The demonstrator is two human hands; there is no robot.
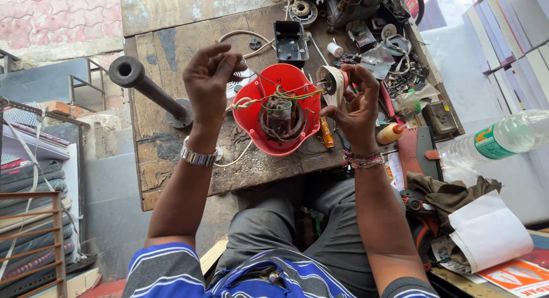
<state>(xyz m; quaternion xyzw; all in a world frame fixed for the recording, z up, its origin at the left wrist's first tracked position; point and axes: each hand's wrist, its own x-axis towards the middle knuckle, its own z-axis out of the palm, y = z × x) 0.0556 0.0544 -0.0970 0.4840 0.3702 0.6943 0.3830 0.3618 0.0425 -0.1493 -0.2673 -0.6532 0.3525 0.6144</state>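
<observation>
While a clutter of small parts crowds the far right corner of the worn wooden workbench [171, 52], a seated person works over an opened red appliance housing [251, 118] that rests near the bench's front edge, about midway along it. A black open box [290, 42] stands just beyond the housing, with a white spool [335, 49] to its right, and a tangle of wires, screws and metal fittings [394, 58] lies further right. A black metal stand with a round base [146, 86] lies tilted toward the left edge, well apart from the housing. An orange-handled screwdriver [326, 132] lies just beside the housing's right rim, and a small glue bottle with an orange tip [391, 133] sits near the bench's right edge. Off the bench to the right are a clear plastic water bottle [497, 139], a crumpled olive cloth [452, 195] and white paper [489, 232].

The housing is round and bowl-like, bright red, with a dark coil and metal core showing inside and red, yellow and green wires rising out of it; a white cord [243, 102] is knotted at its left rim.

The left hand [209, 75], with a metal watch on its wrist, hovers over the housing's left rim, fingertips pinched closed on a thin wire end. The right hand [357, 106], wearing thread bands, grips a small round part wrapped in whitish tape [334, 84] above the right rim, and the wires run to that part.
</observation>
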